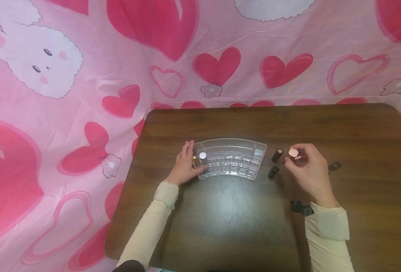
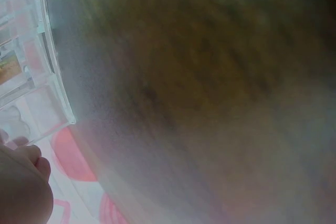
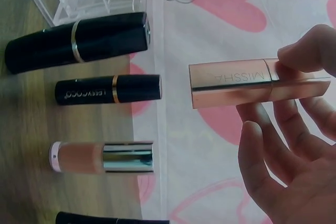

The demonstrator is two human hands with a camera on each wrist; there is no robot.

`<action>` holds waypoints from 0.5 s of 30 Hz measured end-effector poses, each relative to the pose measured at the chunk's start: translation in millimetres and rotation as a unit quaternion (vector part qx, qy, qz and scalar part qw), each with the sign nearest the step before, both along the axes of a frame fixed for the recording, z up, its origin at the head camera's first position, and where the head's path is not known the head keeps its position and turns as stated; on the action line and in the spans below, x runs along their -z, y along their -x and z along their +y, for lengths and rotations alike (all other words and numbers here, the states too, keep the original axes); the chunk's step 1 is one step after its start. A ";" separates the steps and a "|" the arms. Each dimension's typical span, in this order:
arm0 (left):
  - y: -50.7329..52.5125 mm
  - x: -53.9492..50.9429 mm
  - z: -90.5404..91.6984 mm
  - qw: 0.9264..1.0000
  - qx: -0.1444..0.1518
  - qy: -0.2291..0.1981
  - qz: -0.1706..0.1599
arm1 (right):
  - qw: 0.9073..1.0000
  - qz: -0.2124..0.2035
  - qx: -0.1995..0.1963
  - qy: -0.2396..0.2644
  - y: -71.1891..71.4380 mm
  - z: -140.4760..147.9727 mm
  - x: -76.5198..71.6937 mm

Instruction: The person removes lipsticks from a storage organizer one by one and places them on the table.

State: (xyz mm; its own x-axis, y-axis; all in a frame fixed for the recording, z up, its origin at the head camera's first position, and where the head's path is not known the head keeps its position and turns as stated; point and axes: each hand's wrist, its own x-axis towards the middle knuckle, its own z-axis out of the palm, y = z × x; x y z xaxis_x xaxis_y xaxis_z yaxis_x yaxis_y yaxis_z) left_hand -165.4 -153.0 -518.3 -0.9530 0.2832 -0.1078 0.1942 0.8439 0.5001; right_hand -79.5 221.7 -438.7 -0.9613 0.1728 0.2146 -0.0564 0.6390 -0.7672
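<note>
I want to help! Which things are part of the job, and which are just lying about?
For the job, it seems:
clear organizer, touched by the left hand
pink tube, held by the right hand
white-topped tube in the organizer
probably the black tubes nearby

Just around:
heart-patterned cloth
brown table

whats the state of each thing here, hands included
right hand: pinching the MISSHA lipstick
MISSHA lipstick: closed, held up
left hand: resting at the clear organizer
clear organizer: partly filled, at its left end
large black tube: upright, capped
small black tube: upright, capped
silver-capped tube: upright, closed
far-right black tube: upright
</note>
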 end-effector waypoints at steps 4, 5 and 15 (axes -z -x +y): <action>-0.6 -0.5 0.2 1.000 -0.001 0.000 0.000 | 1.000 0.004 0.001 -0.004 -1.9 3.8 2.0; -0.7 -0.9 0.2 1.000 -0.002 -0.001 -0.001 | 1.000 0.004 0.002 -0.005 -2.4 4.3 2.4; -0.7 -0.3 -0.1 1.000 -0.001 -0.004 0.001 | 1.000 -0.017 -0.006 -0.007 -8.0 9.3 5.0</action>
State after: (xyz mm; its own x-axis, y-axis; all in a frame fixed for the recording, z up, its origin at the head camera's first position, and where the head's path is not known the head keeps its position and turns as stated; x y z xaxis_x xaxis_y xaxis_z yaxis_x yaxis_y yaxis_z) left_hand -164.6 -153.1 -518.1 -0.9539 0.2821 -0.1027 0.1938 0.8400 0.5068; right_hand -71.5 231.1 -443.7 -0.9700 0.1588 0.1840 -0.0379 0.6490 -0.7598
